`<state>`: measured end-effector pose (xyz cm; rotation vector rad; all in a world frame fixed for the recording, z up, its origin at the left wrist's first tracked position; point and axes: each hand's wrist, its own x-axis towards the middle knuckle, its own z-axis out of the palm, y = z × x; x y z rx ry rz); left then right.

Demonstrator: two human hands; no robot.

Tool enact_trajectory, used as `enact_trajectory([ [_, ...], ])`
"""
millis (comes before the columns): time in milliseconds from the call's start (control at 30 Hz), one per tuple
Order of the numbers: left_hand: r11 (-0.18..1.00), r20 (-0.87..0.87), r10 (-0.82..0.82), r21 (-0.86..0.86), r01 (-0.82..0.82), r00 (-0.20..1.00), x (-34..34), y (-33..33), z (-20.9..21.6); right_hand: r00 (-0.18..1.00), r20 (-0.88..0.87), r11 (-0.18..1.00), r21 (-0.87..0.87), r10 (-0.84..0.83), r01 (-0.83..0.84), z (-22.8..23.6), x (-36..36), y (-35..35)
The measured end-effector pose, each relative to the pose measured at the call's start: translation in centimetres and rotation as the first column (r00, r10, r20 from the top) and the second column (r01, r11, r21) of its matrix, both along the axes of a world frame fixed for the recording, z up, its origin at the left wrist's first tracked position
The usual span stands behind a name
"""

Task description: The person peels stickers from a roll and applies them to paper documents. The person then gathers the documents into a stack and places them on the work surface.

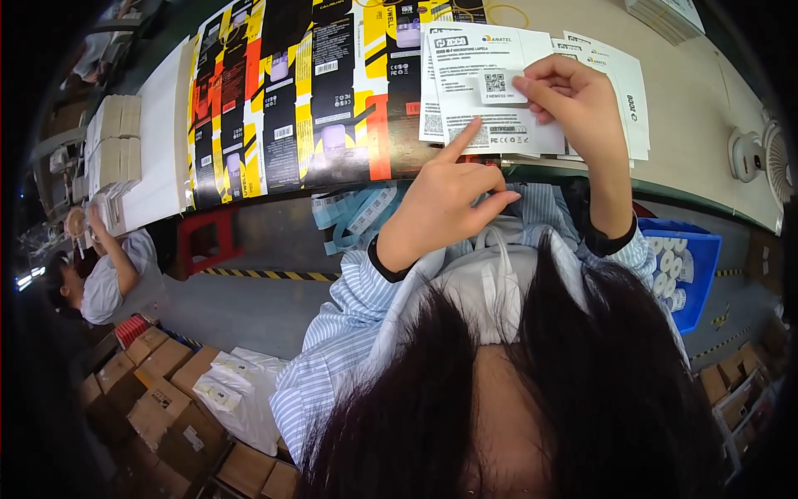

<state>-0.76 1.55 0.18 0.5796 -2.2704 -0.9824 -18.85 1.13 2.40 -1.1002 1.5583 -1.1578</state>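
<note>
Right hand (575,104) pinches a white label (501,86), upper centre. Left hand (449,200), grasping nothing, crosses the sheets (453,93) at their lower edge. Bare counter (686,108), upper right.

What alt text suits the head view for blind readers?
A person's right hand pinches a small white label over printed white sheets, while the left hand points at them. Black and yellow packaging lies to their left.
</note>
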Motion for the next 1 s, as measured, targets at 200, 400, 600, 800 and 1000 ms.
enact_trajectory([
  [200,1.000,-0.014,0.004,0.006,-0.004,1.000,-0.07,-0.04,-0.09,0.998,-0.057,0.997,0.076,0.013,-0.009,-0.11,0.16,-0.43],
  [400,1.000,-0.029,0.001,0.030,0.000,1.000,-0.07,-0.10,-0.22,0.996,-0.086,0.993,0.115,0.008,0.002,0.07,0.25,-0.58],
  [600,0.999,-0.020,-0.003,0.039,0.004,1.000,-0.04,-0.15,-0.17,0.998,-0.057,0.989,0.145,0.031,-0.022,0.00,0.01,-0.79],
  [800,1.000,-0.014,0.000,0.030,0.000,1.000,-0.10,-0.07,-0.19,0.997,-0.079,0.990,0.141,0.011,0.000,0.27,0.34,-0.64],
  [1000,1.000,0.012,0.016,0.012,-0.016,1.000,-0.17,-0.07,-0.17,0.989,-0.148,0.990,0.138,0.017,0.004,0.02,0.50,-0.69],
])
